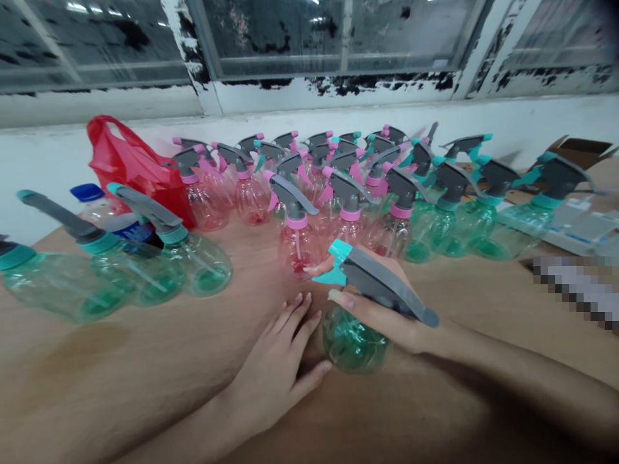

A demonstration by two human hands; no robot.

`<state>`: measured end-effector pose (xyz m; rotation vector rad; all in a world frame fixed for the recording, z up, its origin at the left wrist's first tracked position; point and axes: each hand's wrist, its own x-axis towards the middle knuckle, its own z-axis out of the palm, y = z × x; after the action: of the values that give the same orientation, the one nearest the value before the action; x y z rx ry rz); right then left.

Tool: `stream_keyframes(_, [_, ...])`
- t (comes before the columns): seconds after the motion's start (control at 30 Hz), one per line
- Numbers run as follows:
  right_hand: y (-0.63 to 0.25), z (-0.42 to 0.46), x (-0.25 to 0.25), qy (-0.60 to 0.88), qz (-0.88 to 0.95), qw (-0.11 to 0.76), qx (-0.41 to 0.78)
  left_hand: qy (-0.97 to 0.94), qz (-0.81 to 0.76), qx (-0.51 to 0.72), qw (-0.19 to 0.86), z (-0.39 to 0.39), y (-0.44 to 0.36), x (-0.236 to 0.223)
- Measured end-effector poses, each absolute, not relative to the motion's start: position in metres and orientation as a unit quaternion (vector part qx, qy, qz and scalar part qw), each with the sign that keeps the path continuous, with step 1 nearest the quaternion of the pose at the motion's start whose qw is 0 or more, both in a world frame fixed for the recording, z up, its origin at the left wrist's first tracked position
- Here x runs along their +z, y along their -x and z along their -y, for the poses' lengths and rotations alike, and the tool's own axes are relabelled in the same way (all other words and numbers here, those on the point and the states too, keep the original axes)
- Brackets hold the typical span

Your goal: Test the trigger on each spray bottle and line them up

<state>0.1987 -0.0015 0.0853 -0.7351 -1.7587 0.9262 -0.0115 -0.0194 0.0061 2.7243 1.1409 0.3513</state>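
A green spray bottle (355, 341) with a grey and teal trigger head stands at the front of the table. My right hand (401, 322) is wrapped round its neck, just below the trigger head, with the thumb in front. My left hand (278, 357) lies palm down on the table, fingers stretched out, just left of the bottle. Beyond my hands stand pink spray bottles (296, 248) with grey and pink heads. More green spray bottles (520, 225) stand in a group at the right, and several others (207, 270) at the left.
A red plastic bag (130, 167) and a blue-capped bottle (89, 201) stand behind the left group. At the far right are an open cardboard box (575, 151) and a white tray-like item (570, 232). A white wall with windows (333, 38) closes off the back of the wooden table (193, 348).
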Motion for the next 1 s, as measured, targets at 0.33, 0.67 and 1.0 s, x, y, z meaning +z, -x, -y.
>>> stream_keyframes(0.33, [-0.1990,0.0020,0.0877,0.309,0.724,0.485,0.381,-0.912,-0.387,0.109,0.085,0.0191,0.0112,0.0066])
stream_keyframes(0.67, [-0.1988,0.0019,0.0868,0.312,0.725,0.480,0.383,-0.913,-0.386,0.101,0.080,0.0194,0.0099,0.0105])
stream_keyframes(1.0, [-0.2067,0.0042,0.0897,0.302,0.754,0.463,0.355,-0.914,-0.389,0.091,0.073,0.0201,0.0104,0.0088])
